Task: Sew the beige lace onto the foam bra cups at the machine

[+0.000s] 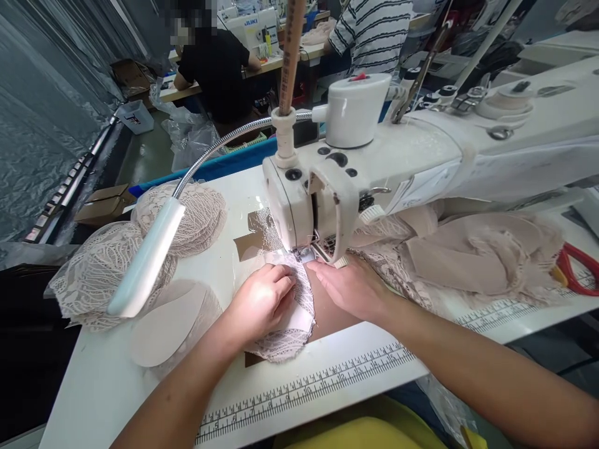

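Observation:
A pale pink lace bra cup piece lies under the presser foot of a white sewing machine. My left hand has its fingers curled onto this piece, with the fingertips partly hidden. To the right of the foot, my right hand lies low with fingers stretched toward the needle area, close to the cup's edge. Its far fingers are hidden behind the machine head. Beside my left forearm sits a smooth beige cup piece on lace.
Lace piles stand at the left beneath a bent-neck lamp. Beige fabric and red-handled scissors lie at the right. A printed ruler runs along the table's front edge. Two people sit beyond the machine.

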{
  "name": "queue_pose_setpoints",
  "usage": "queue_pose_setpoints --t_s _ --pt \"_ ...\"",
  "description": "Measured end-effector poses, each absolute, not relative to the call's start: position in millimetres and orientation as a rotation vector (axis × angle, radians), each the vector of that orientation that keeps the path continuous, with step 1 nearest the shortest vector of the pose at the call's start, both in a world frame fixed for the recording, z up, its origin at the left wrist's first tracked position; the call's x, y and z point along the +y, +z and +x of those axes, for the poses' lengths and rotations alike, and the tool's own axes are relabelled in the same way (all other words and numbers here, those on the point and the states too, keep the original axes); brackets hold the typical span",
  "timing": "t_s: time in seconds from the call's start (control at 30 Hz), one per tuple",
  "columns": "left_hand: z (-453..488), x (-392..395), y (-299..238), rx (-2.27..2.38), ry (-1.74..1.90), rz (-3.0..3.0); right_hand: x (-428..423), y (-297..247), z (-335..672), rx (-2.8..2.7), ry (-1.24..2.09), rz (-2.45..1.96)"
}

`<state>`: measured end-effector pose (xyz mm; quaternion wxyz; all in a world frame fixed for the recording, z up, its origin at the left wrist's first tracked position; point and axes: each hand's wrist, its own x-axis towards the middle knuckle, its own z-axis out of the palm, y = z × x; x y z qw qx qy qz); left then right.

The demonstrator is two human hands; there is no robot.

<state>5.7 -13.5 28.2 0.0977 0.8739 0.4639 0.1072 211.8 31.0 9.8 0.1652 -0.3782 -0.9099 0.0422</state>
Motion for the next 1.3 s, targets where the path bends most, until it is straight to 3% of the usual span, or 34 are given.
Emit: queue_pose_setpoints --t_s 0.27,0.57,1.03,1.3 --pt "4.3 -11.8 22.1 1.311 0.285 2.694 28.0 10.2 210.7 -2.732 0.240 -0.983" --pt "1.1 -4.7 21.9 1.328 0.179 2.747 28.2 10.4 203.8 -2.767 0.150 -1.117" --pt "0.5 0.5 14.9 1.303 0.331 2.825 29.1 8.1 203.0 -2.816 0.156 -1.163" --pt "-0.7 -1.0 10.7 1.286 0.407 2.823 29.4 5.1 209.9 -2.727 0.203 -0.964"
